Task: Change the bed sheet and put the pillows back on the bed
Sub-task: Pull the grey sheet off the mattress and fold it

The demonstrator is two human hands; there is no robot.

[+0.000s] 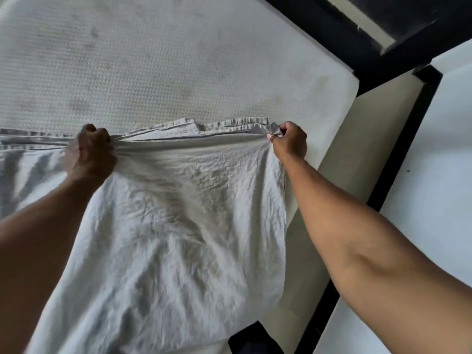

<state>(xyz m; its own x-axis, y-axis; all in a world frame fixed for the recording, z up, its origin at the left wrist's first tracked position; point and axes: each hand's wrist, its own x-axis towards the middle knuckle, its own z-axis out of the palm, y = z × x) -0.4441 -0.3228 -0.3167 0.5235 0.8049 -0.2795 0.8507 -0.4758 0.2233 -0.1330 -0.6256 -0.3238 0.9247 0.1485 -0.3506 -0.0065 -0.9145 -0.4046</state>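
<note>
A wrinkled pale grey bed sheet (178, 226) lies over the near part of a bare white mattress (153, 60) with a dotted, stained top. My left hand (92, 152) grips a bunched fold of the sheet's far edge. My right hand (288, 141) pinches the same edge at its right corner, near the mattress's right side. The edge is stretched taut between both hands. No pillows are in view.
A black bed frame (378, 42) runs along the head and right side of the mattress. White floor (434, 162) lies to the right. A dark shape (252, 338) shows at the bottom edge by the bed.
</note>
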